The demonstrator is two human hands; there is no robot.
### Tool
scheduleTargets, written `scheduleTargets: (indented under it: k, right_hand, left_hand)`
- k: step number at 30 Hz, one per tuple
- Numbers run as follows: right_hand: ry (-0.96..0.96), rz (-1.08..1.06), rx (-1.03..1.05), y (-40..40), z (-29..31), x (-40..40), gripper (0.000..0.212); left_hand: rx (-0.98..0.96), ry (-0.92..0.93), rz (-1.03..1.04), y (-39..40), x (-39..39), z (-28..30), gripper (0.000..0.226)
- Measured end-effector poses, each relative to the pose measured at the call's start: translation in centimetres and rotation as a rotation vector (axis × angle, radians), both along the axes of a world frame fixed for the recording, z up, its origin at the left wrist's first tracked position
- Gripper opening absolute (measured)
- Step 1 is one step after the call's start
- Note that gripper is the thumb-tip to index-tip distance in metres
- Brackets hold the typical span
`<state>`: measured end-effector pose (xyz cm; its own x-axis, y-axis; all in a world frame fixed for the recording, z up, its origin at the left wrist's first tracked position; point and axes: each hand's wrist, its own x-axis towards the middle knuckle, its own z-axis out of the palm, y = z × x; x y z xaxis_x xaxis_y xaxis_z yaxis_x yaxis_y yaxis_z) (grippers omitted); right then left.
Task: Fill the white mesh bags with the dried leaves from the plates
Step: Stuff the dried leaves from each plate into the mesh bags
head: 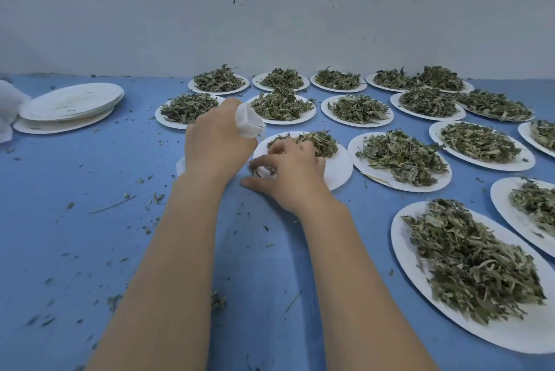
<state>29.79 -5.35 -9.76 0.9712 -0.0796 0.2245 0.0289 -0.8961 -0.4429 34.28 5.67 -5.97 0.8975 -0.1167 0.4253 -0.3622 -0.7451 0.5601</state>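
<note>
Left hand [216, 139] grips white mesh bag [249, 120]. Right hand [288, 172] pinches dried leaves [318, 142] on plate [339, 169] beneath. Best: bag mouth open, close beside pinch.

Nothing readable anywhere here, honestly: no labels, brands, numbers or signs on any surface in view.

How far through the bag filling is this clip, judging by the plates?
Done: a stack of emptied plates sits far left. In hand: the left hand grips a white mesh bag, while the right hand gathers leaves from the half-cleared plate. Left: over a dozen full plates remain, so most of the job.
</note>
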Motion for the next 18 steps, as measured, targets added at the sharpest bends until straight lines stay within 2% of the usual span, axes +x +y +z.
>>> scheduleTargets:
  k: [5,9,13,15,18]
  right_hand:
    - [-0.118,0.007,0.051,0.3,-0.1,0.2,0.016]
    - [-0.191,-0.104,0.134,0.2,0.6,0.6,0.017]
    - [-0.078,-0.283,0.029,-0.6,0.7,0.1,0.019]
    - [-0.016,-0.337,0.013,-0.6,0.7,-0.2,0.030]
    - [0.005,-0.479,0.105,-0.7,1.2,-0.2,0.063]
  left_hand:
    - [0.017,0.023,0.011,0.2,0.1,0.0,0.029]
    - [-0.020,0.009,0.023,0.3,-0.2,0.1,0.030]
    - [-0.016,0.020,0.017,0.3,-0.3,0.0,0.029]
    - [-0.005,0.037,0.012,0.2,-0.3,-0.2,0.024]
    - [0.009,0.045,-0.002,0.1,-0.2,-0.4,0.020]
